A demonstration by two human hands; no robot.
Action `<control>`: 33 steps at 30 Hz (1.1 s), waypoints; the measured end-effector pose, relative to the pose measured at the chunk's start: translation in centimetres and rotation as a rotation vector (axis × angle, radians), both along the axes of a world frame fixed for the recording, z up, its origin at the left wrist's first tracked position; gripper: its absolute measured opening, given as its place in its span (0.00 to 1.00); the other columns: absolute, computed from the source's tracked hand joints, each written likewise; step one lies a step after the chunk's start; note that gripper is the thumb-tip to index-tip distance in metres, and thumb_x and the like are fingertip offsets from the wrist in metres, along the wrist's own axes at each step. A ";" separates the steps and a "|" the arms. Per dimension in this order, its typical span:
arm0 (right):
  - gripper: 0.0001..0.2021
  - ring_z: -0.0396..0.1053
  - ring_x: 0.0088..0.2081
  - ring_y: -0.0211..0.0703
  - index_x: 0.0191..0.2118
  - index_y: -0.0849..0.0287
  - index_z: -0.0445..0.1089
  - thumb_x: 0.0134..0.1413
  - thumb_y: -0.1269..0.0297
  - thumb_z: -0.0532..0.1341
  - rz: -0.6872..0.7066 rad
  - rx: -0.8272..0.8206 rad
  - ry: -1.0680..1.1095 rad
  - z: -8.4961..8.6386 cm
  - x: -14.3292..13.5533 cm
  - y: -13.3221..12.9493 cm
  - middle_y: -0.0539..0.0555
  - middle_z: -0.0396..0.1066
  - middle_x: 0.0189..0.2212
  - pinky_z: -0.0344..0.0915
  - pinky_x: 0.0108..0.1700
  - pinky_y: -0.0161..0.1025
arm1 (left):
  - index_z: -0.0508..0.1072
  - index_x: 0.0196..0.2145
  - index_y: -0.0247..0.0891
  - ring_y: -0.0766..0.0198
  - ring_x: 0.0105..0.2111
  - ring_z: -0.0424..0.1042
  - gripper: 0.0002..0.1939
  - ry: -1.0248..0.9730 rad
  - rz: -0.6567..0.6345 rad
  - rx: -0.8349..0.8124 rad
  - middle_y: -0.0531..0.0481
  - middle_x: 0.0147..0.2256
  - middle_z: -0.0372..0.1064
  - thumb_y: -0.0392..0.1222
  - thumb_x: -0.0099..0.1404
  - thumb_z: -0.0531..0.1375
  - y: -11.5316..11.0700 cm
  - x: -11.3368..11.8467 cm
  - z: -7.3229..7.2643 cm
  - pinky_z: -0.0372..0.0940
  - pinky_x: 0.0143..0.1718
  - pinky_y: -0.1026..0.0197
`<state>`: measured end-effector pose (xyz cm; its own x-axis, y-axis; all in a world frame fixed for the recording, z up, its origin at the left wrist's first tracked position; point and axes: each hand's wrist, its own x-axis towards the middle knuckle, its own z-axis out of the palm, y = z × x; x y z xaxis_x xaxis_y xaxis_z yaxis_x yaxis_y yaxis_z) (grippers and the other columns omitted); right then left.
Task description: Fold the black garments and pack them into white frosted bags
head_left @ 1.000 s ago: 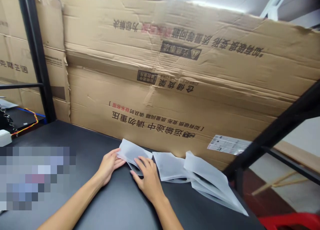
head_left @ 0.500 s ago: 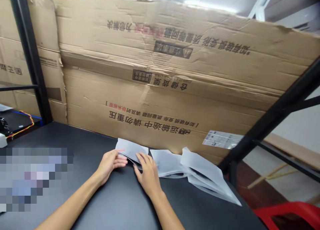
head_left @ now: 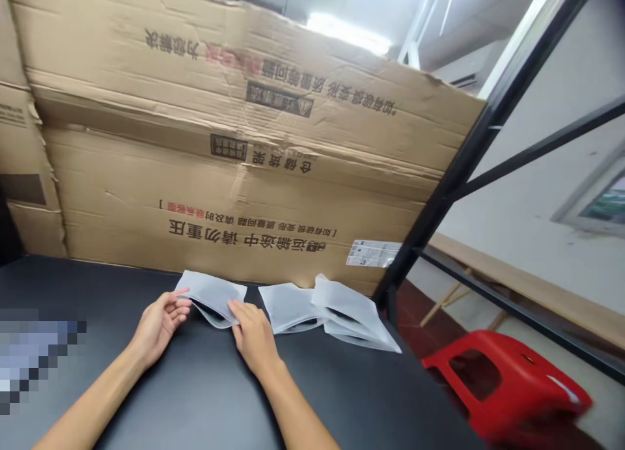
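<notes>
A translucent white pouch lies near the back of the black table, its near edge gaping. At its left corner is my left hand, palm turned inward, fingers apart and slightly curled, with the fingertips touching the edge. My right hand grips the pouch's right side, thumb at the near edge and fingers on top. To the right sits a second group of pouches, and beside it a fanned pile of similar pouches, touching it.
A large cardboard sheet stands behind the table. Black metal frame bars rise at the right. Beyond the table's right edge is a red plastic stool. A blurred, pixelated area covers the lower left.
The camera view has swung right, so table, pouches and hands appear further left and more of the stool shows. The near edge of the pouch between my hands gapes wider.
</notes>
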<state>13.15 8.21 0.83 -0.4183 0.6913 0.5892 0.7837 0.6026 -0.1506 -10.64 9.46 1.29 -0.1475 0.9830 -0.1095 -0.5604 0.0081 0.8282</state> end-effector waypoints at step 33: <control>0.27 0.69 0.54 0.51 0.63 0.57 0.61 0.58 0.70 0.59 -0.007 0.023 0.084 0.4 -0.1 0.8 0.59 0.72 0.54 0.67 0.54 0.48 | 0.74 0.38 0.33 0.64 0.18 0.72 0.14 0.301 -0.349 0.176 0.48 0.23 0.75 0.46 0.62 0.58 -1.8 2.5 1.0 0.65 0.19 0.65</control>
<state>13.07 8.97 1.25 -0.3619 0.6802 0.6375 0.7734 0.6009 -0.2021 -8.12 7.63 2.32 0.1943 0.9792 0.0593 -0.2847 -0.0015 0.9586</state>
